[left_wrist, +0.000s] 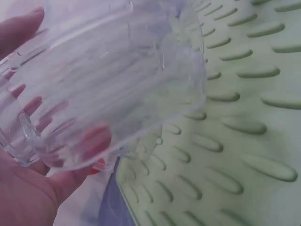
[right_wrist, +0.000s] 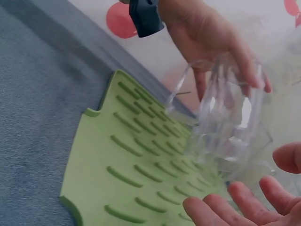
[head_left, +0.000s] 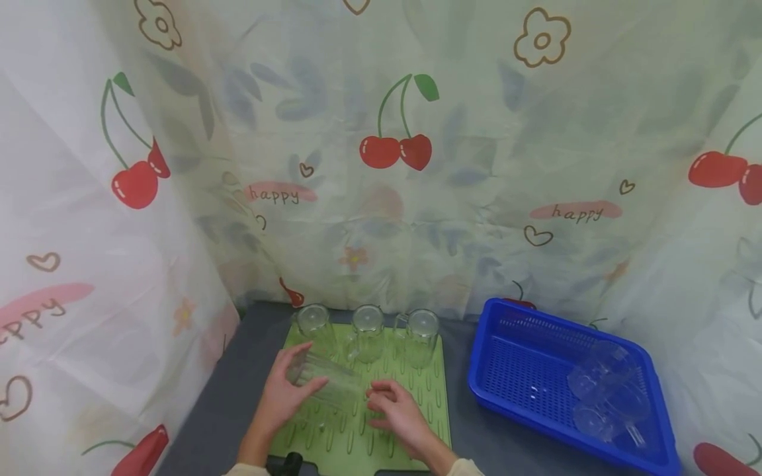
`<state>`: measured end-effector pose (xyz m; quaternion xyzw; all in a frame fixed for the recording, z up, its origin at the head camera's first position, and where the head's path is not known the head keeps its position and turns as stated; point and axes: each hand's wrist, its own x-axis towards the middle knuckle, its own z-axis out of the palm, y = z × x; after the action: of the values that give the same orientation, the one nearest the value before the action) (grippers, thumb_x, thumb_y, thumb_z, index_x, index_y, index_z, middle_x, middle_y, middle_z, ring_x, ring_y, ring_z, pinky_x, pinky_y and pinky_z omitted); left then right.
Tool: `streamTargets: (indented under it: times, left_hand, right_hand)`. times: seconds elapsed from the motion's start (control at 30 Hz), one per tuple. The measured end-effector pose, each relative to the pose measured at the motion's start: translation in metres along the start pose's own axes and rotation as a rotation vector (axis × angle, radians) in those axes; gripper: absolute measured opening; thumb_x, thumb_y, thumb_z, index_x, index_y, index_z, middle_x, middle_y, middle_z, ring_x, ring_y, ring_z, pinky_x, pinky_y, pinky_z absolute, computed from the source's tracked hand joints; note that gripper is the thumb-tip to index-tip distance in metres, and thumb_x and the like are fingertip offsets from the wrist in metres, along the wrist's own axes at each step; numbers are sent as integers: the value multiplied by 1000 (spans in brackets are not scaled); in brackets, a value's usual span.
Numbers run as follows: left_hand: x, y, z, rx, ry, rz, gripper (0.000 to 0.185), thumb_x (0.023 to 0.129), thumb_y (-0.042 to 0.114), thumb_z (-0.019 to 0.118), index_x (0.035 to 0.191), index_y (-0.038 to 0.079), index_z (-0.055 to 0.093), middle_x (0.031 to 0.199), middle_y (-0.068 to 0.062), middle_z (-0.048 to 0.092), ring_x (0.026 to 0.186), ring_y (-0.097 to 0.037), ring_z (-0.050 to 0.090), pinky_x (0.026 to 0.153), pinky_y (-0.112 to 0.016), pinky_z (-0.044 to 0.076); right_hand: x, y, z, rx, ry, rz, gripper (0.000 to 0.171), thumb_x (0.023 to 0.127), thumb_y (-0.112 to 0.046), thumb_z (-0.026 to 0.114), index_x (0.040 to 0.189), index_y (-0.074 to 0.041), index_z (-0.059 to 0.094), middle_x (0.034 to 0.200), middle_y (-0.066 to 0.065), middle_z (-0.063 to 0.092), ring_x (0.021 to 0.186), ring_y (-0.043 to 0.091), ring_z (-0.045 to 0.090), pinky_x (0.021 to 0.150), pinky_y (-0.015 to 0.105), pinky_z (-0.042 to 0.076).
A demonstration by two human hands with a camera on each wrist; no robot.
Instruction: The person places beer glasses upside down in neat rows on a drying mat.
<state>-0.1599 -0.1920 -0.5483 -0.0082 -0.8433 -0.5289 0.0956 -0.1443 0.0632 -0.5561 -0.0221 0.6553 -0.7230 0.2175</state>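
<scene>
My left hand [head_left: 282, 396] grips a clear ribbed glass [head_left: 327, 383] and holds it tilted on its side just above the green ridged drying mat [head_left: 417, 403]. The left wrist view shows the glass [left_wrist: 108, 80] close up against my palm [left_wrist: 23, 197], over the mat [left_wrist: 244, 141]. My right hand [head_left: 395, 406] hovers at the glass's right end with relaxed fingers. In the right wrist view its fingertips [right_wrist: 249, 202] lie just below the glass [right_wrist: 225, 127], not closed round it, while the left hand [right_wrist: 207, 33] grasps from above.
Three clear mugs [head_left: 367, 330] stand in a row at the mat's far edge. A blue basket [head_left: 482, 357] at the right holds several clear glasses [head_left: 607, 390]. Grey tabletop [head_left: 238, 383] surrounds the mat, and a cherry-print curtain [head_left: 387, 198] encloses the back and sides.
</scene>
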Motion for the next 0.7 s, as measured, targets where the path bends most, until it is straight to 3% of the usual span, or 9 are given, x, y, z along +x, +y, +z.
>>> streamTargets:
  times: [0.1, 0.3, 0.7]
  left_hand:
    - [0, 0, -3, 34, 5, -3, 73, 77, 32, 91, 141, 31, 57, 140, -6, 48, 131, -30, 49, 108, -62, 43]
    - [-1, 1, -6, 74, 18, -21, 72, 76, 31, 91, 140, 33, 59, 140, -8, 44, 129, -31, 48, 104, -61, 44]
    - [3, -5, -6, 141, 72, 7, 87, 73, 24, 94, 149, 24, 52, 141, -14, 43, 128, -36, 49, 104, -61, 47]
  right_hand:
    - [-2, -6, -3, -21, 14, 13, 45, 105, -23, 55, 140, 4, 48, 140, 26, 56, 124, 36, 61, 99, 54, 57]
    - [-5, -18, -11, -36, 38, -5, 47, 105, -24, 56, 141, 5, 46, 139, 28, 56, 129, 41, 59, 101, 53, 56]
    - [-11, -21, -18, -100, 70, -35, 44, 105, -20, 56, 140, 5, 48, 138, 29, 58, 128, 41, 60, 98, 48, 58]
